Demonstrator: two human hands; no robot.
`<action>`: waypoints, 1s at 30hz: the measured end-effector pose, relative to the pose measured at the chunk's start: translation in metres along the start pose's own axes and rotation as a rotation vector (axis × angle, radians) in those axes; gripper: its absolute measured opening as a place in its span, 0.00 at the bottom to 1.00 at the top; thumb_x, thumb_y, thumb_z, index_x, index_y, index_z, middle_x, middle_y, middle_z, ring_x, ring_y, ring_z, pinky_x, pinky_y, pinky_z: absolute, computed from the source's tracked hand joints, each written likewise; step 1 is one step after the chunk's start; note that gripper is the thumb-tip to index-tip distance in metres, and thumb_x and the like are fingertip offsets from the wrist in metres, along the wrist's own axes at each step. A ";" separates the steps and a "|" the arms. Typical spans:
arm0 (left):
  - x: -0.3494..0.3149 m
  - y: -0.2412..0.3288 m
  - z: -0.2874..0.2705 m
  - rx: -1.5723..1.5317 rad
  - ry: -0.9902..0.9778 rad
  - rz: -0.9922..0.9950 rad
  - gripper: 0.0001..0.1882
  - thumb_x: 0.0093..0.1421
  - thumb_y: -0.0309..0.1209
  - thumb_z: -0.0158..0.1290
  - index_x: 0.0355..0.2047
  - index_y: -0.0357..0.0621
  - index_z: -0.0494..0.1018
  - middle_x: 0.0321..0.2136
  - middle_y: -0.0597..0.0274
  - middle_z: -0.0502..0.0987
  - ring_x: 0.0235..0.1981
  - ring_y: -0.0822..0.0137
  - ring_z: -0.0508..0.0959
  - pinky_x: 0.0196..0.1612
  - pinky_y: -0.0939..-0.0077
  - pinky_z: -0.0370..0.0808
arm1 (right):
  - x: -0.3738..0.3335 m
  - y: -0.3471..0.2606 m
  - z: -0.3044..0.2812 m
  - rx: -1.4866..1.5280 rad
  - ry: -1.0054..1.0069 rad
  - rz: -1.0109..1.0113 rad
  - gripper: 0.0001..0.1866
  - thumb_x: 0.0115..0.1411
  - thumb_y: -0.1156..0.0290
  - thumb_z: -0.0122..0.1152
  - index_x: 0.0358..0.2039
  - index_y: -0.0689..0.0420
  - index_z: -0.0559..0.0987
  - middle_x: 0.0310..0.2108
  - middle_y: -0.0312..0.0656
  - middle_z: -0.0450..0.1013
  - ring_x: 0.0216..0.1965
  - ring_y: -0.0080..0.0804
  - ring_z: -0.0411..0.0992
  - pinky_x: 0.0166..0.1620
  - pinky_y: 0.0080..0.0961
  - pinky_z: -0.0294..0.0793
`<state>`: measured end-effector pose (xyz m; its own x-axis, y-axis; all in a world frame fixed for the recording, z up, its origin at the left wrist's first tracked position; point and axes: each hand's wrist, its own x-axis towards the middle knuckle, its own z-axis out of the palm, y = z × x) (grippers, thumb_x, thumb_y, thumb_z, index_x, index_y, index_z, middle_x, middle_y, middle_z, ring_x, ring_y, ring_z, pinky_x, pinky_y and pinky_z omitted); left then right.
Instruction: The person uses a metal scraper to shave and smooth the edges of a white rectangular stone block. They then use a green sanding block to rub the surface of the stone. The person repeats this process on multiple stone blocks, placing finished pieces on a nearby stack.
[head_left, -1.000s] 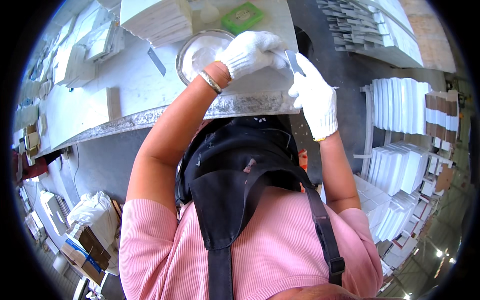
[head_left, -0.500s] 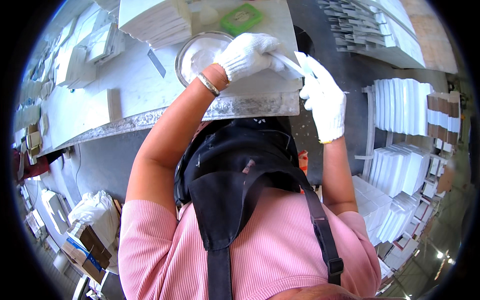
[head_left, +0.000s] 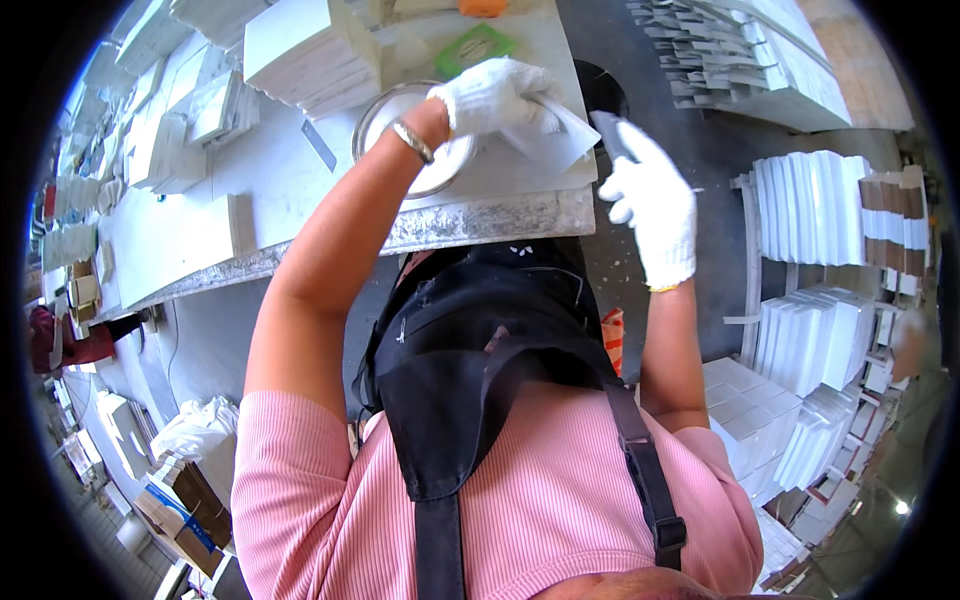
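Observation:
My left hand (head_left: 505, 98), in a white knitted glove, is closed on the edge of a thin white tile (head_left: 562, 142). The tile hangs tilted over the right end of the table. Just right of the table edge, my gloved right hand (head_left: 655, 205) grips a flat grey scraper-like blade (head_left: 610, 135), its tip close to the tile but apart from it. Under my left wrist stands a round metal pan (head_left: 462, 166) with whitish contents. A flat grey strip (head_left: 320, 146) lies on the table left of the pan.
Stacked white tiles (head_left: 310, 60) stand on the worktable (head_left: 500, 218) behind the pan, near a green container (head_left: 472, 48) and an orange object (head_left: 482, 7). A dark bucket (head_left: 600, 90) sits beyond the table's right end. More tile stacks (head_left: 810, 210) line the right side.
My left hand has turned the tile so its broad face shows. The blade in my right hand has tilted, now looking dark instead of bright. The view has shifted slightly.

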<state>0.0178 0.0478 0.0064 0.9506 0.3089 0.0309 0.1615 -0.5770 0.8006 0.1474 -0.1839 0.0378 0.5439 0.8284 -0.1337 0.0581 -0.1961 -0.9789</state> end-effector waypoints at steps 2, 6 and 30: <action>0.019 -0.009 -0.010 0.022 -0.141 -0.016 0.18 0.52 0.34 0.67 0.43 0.43 0.82 0.36 0.58 0.84 0.39 0.62 0.82 0.45 0.69 0.77 | 0.000 0.004 -0.020 -0.038 0.059 -0.030 0.23 0.67 0.72 0.56 0.63 0.55 0.73 0.34 0.38 0.80 0.27 0.15 0.73 0.28 0.13 0.70; 0.053 0.003 -0.008 0.103 -0.322 -0.016 0.17 0.51 0.35 0.65 0.42 0.44 0.83 0.35 0.59 0.85 0.38 0.63 0.82 0.44 0.70 0.77 | -0.004 0.025 -0.047 -0.158 0.016 0.024 0.23 0.68 0.67 0.54 0.62 0.60 0.72 0.33 0.36 0.79 0.26 0.15 0.70 0.29 0.13 0.66; -0.025 0.025 0.100 0.517 0.321 -0.248 0.54 0.40 0.50 0.70 0.64 0.42 0.60 0.59 0.43 0.67 0.60 0.39 0.66 0.60 0.50 0.67 | 0.068 0.065 -0.060 -0.239 -0.175 0.049 0.23 0.67 0.63 0.57 0.62 0.51 0.75 0.32 0.38 0.81 0.27 0.20 0.73 0.34 0.20 0.74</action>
<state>0.0241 -0.0497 -0.0339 0.7555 0.6434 0.1237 0.5479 -0.7240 0.4190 0.2385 -0.1717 -0.0256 0.3996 0.8888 -0.2244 0.2421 -0.3384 -0.9093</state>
